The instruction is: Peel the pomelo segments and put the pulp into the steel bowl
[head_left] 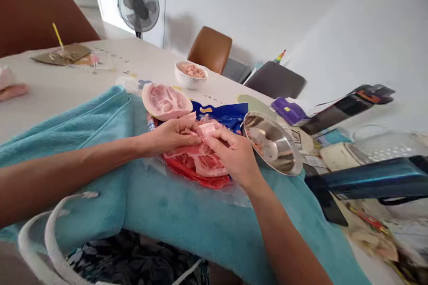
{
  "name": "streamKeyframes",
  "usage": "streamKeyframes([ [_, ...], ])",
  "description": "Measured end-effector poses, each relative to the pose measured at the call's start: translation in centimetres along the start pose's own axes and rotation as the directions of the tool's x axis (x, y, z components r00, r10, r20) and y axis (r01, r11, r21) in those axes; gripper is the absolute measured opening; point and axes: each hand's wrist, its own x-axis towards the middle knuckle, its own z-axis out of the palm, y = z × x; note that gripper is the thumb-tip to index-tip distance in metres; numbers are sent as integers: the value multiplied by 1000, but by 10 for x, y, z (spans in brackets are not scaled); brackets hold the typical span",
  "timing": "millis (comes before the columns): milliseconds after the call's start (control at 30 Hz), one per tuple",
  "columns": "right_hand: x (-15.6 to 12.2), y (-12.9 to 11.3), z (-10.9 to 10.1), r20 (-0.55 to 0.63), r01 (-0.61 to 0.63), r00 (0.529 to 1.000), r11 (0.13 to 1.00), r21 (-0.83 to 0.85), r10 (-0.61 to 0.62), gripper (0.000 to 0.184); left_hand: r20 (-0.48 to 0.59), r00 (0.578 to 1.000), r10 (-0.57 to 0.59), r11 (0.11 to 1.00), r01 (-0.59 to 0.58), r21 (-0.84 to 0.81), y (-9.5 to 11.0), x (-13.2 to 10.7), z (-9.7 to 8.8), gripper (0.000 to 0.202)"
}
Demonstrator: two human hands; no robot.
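L to R: cut fruit half, pith on, pulp looks mostly in place, so prob. not started. My L hand: thumb + fingers closed on a pink-white pc above the bag. White bowl behind, well filled w/ loose pulp, so a fair amt done. Fruit chunks on bag, unfinished, I'd say. My R hand: fingertips pinch same pc. Steel bowl: few scraps.

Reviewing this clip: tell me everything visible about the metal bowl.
The metal bowl is round, wide-mouthed, silvery and shiny, like stainless steel. Pinkish scraps lie inside. It stands on the teal towel, right of the blue plastic packaging, looking tilted in this skewed view. The right hand is close by; contact is unclear.
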Motion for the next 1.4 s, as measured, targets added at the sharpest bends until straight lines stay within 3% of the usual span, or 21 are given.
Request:
streamKeyframes([
  [167, 3, 5, -3, 40, -82, 996, 995, 54, 80, 20, 48, 997, -60, 998, 61, -19, 8, -4, 0, 13],
  [333, 2, 4, -13, 78, -89, 993, 996, 8, 88, 17, -14, 989, -147, 989, 146, -27, 7, -2, -2, 12],
  [533, -4, -1, -14, 114, -131, 985, 991, -8, 131, 10, -26, 990, -139, 990, 140, 10, 6, -2, -1, 12],
  [833, -8, -1, -8, 15, -178, 984, 975, 135, 178, 20, -4, 988, -155, 988, 155, 7, 9, -3, -3, 15],
  [933, -10, 2, -7, -36, -189, 980, 975, 119, 194, 18, -19, 992, -123, 991, 124, 47, 5, 0, -6, 15],
  [1067, -13, 7, -10, -75, -211, 970, 951, 225, 233, 17, -50, 995, -90, 992, 93, 80, 2, 3, -8, 12],
  [1200, -17, 12, -17, -192, -116, 966, 951, 287, 176, 15, -58, 984, -167, 985, 170, 35, 4, 2, -5, 9],
  [1267, -20, 14, -27, -365, -46, 924, 980, 194, 115, 12, -64, 982, -177, 984, 178, 11, 7, 2, -4, 6],
  [1300, -21, 15, -34, -467, -22, 882, 994, 111, 72, 12, -68, 982, -175, 984, 175, -2, 7, 2, -3, 6],
  [1400, -25, 22, -64, -712, -21, 691, 981, -191, -124, 12, -79, 986, -146, 989, 144, -29, 7, 2, -3, 7],
])
